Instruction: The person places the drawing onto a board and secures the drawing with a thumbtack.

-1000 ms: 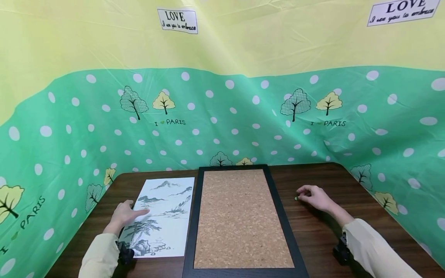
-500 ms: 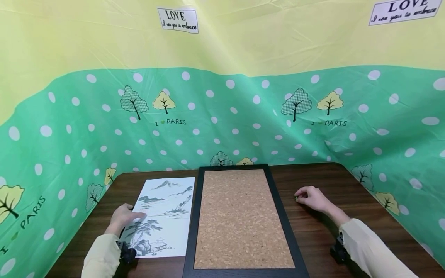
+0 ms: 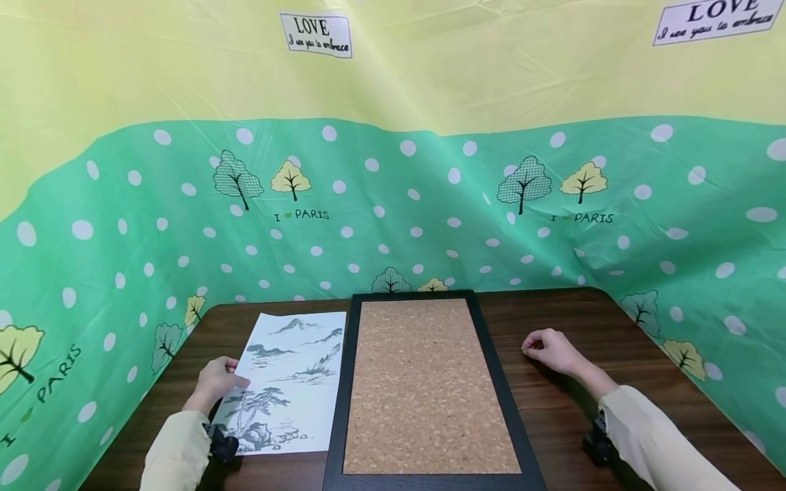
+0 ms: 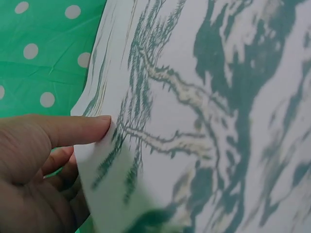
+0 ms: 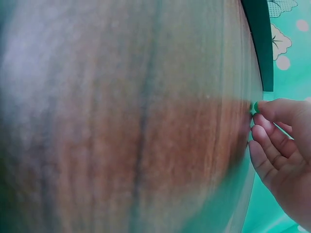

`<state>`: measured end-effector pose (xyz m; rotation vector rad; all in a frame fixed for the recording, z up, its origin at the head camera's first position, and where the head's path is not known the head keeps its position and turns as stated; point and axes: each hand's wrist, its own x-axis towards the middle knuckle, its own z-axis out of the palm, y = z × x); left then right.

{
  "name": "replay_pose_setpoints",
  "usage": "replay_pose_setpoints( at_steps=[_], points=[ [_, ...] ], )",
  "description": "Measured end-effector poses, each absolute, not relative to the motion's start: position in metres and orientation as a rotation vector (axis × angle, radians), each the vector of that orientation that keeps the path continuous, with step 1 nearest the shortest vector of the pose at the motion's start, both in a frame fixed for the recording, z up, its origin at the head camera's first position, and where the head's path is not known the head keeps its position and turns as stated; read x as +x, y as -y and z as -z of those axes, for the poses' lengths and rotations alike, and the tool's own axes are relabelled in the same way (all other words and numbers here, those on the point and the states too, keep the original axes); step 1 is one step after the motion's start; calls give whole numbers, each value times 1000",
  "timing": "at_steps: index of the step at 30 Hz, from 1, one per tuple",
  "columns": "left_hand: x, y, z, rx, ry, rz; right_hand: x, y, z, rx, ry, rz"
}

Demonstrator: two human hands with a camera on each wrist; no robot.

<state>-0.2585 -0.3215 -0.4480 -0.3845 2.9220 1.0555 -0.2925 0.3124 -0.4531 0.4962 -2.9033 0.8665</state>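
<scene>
A white sheet of paper [image 3: 307, 402] with an ink landscape print lies on the left of the dark table. My left hand [image 3: 216, 383] pinches its left edge, thumb on the printed face and fingers under it. In the left wrist view the sheet [image 4: 170, 107] bends up near the thumb. Right of the sheet is a cork board [image 3: 424, 389] in a black frame. Beyond the board's right side, my right hand [image 3: 552, 351] pinches a small green push pin [image 5: 257, 107] at its fingertips, close to the tabletop; the fingers partly hide it.
The brown wooden table [image 3: 571, 307] runs behind and around the board. A green and yellow printed cloth [image 3: 417, 198] hangs along the back and both sides. The paper's right edge lies close beside the board's frame.
My left thumb has drawn back towards the sheet's left edge, and the sheet has lifted slightly, shifting right. My right fingers have closed over the green push pin, which shows less in the head view.
</scene>
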Motion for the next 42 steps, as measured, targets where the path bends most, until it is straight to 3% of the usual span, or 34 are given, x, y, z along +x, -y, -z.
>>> replay_pose_setpoints(
  at_steps=[8, 21, 30, 42],
  points=[
    [-257, 332, 441, -223, -2860, -1109, -288, -312, 450, 486, 2916, -916],
    [-245, 350, 426, -210, -2731, -1310, -285, -309, 447, 497, 2904, -978],
    [-273, 404, 470, -215, -2738, -1353, -282, -305, 446, 510, 2907, -978],
    [-237, 366, 392, -203, -2706, -1383, -280, -301, 442, 532, 2897, -1013]
  ],
)
